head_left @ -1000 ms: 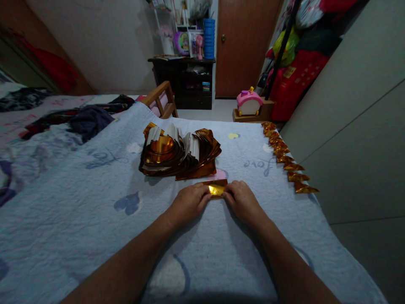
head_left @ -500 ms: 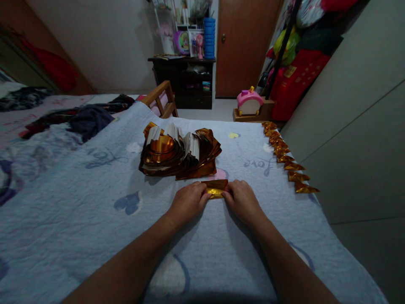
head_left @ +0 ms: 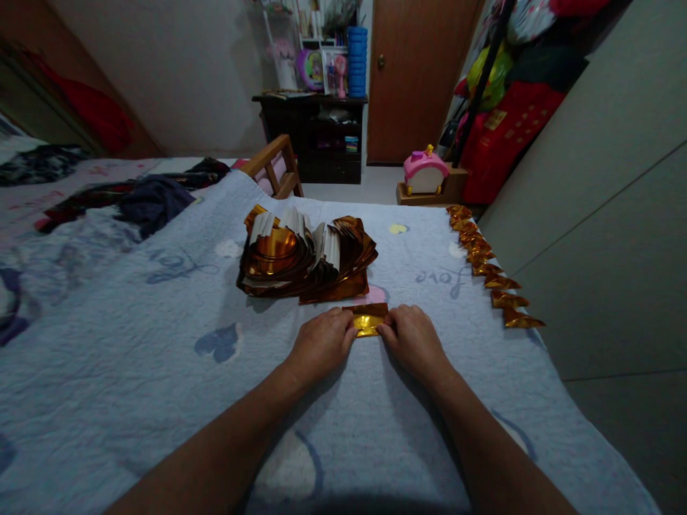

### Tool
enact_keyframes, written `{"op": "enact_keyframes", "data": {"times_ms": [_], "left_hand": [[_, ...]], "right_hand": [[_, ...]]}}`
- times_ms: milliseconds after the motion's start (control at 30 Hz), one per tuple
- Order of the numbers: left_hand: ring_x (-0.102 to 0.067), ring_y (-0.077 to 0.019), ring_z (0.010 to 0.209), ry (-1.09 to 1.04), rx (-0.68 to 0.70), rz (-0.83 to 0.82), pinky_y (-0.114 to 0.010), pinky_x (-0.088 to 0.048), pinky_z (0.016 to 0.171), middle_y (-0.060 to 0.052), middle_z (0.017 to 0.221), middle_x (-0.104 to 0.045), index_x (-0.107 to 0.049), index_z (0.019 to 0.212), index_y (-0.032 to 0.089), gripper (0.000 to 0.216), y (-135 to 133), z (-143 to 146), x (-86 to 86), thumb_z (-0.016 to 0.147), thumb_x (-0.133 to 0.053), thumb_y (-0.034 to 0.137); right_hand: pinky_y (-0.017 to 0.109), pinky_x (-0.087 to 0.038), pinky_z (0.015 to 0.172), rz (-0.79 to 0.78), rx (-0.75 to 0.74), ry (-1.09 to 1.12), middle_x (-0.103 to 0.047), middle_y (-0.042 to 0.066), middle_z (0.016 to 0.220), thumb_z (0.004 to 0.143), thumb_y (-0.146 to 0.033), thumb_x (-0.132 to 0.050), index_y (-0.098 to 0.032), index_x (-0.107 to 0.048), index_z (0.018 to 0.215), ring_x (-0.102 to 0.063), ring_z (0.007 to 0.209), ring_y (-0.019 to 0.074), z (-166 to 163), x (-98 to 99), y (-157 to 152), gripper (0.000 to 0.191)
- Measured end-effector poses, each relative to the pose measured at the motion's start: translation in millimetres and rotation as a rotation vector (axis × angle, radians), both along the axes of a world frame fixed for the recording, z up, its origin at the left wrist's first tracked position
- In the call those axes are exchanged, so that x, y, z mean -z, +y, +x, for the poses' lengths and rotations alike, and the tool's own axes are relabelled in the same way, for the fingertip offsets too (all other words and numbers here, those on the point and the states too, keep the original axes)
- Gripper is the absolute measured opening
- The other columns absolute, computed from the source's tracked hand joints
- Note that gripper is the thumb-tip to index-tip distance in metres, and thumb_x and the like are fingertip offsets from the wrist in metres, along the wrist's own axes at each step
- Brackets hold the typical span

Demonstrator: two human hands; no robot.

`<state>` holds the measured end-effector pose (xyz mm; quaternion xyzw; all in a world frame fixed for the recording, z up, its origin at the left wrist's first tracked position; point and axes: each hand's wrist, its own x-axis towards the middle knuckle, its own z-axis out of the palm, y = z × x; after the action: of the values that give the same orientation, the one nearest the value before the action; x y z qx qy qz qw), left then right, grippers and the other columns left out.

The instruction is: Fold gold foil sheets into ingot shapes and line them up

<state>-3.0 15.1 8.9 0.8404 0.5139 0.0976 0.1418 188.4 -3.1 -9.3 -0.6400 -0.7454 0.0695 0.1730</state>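
Between my hands is a folded strip of gold foil paper, low on the bed in front of me. My left hand pinches its left end, thumb toward me and fingers curled. The right end is gripped the same way by my right hand. Just beyond lies a thick, bent stack of gold foil paper with pale backs showing among the sheets. A row of folded gold foil pieces runs along the right edge of the bed.
A pale blue quilt with hearts and lettering covers the bed. Dark clothes lie at the left. Past the far edge stand a wooden chair, a dark cabinet and a pink toy case. A pale panel borders the right side.
The gold foil strip shows a slightly wider bright face between my thumbs. Both hands keep their grip in nearly the same place, and the view has shifted very slightly.
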Motion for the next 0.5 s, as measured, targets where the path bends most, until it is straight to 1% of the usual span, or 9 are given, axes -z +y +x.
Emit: {"op": "enact_keyframes", "data": {"times_ms": [100, 233, 333, 500], "left_hand": [[-0.069, -0.0234, 0.082, 0.013, 0.008, 0.012, -0.032, -0.050, 0.071, -0.008, 0.091, -0.072, -0.066, 0.088, 0.018, 0.013, -0.4, 0.0, 1.0, 0.095, -0.056, 0.022], [-0.068, -0.0230, 0.083, 0.013, 0.014, 0.013, -0.032, -0.050, 0.072, -0.008, 0.092, -0.071, -0.066, 0.090, 0.018, 0.013, -0.4, -0.5, 2.8, 0.095, -0.055, 0.023], [-0.068, -0.0238, 0.089, 0.012, 0.020, -0.035, -0.033, -0.051, 0.077, -0.009, 0.098, -0.071, -0.066, 0.095, 0.018, 0.014, 0.2, -0.6, 1.2, 0.096, -0.053, 0.023], [-0.067, -0.0240, 0.096, 0.022, 0.031, -0.109, -0.034, -0.050, 0.085, -0.009, 0.102, -0.070, -0.065, 0.097, 0.017, 0.018, 1.5, -1.0, -2.4, 0.099, -0.049, 0.025]], "right_hand": [[0.035, -0.037, 0.067, 0.005, 0.005, -0.020, -0.068, 0.007, 0.076, 0.089, -0.022, -0.065, -0.020, -0.065, 0.073, -0.058, 0.076, 0.0236, -0.7, -0.6, -0.3, 0.016], [0.035, -0.037, 0.068, -0.037, 0.024, -0.028, -0.069, 0.008, 0.078, 0.088, -0.022, -0.066, -0.020, -0.066, 0.074, -0.059, 0.079, 0.0241, -2.5, -4.5, -0.2, 0.014], [0.035, -0.037, 0.070, -0.099, 0.043, -0.029, -0.070, 0.009, 0.080, 0.089, -0.024, -0.066, -0.019, -0.068, 0.076, -0.060, 0.081, 0.0243, -3.6, -9.4, 0.5, 0.014], [0.034, -0.037, 0.074, -0.191, 0.046, -0.063, -0.072, 0.008, 0.087, 0.092, -0.028, -0.065, -0.018, -0.071, 0.082, -0.061, 0.087, 0.0241, -4.6, -17.3, 1.5, 0.016]]}}
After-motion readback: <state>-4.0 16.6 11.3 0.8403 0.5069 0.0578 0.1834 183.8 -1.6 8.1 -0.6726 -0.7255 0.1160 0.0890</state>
